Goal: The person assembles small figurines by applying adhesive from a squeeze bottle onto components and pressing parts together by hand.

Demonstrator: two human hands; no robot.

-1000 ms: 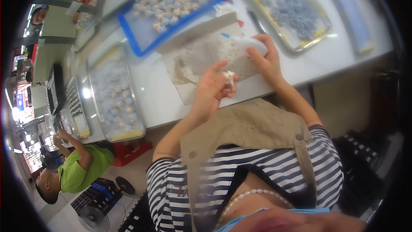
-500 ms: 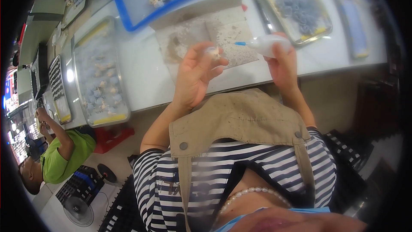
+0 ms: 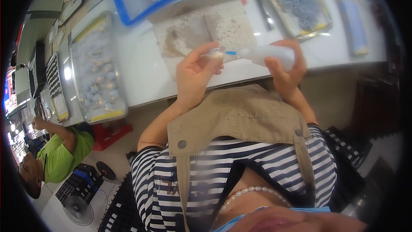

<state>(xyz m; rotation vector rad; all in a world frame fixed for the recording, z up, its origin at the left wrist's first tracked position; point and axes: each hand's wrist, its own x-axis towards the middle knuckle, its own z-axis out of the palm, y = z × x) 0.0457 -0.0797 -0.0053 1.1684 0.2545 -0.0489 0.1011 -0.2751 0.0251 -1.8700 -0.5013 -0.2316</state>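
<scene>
Between the thumb and fingers of my left hand (image 3: 195,75) is a small pale piece (image 3: 215,54), white with a cream-coloured part; its kind is too small to tell. My right hand (image 3: 286,66) is wrapped round a white squeeze bottle (image 3: 274,56), tipped on its side. The bottle's narrow blue nozzle (image 3: 231,53) points left, right at the small piece; whether they touch I cannot make out. Below both hands lies a stained, speckled sheet of cardboard (image 3: 231,25) on the white table (image 3: 141,68).
A blue-rimmed tray (image 3: 122,6) of pale pieces stands at the back. Left is a clear tray (image 3: 98,66) with similar pieces; right, a tray (image 3: 296,4) of grey-blue parts. A dark slim tool (image 3: 262,10) lies beside it. A person in green (image 3: 64,152) sits at far left.
My right hand has brought the bottle leftward, and its nozzle is now at the small piece. My left fingers have closed in more around that piece.
</scene>
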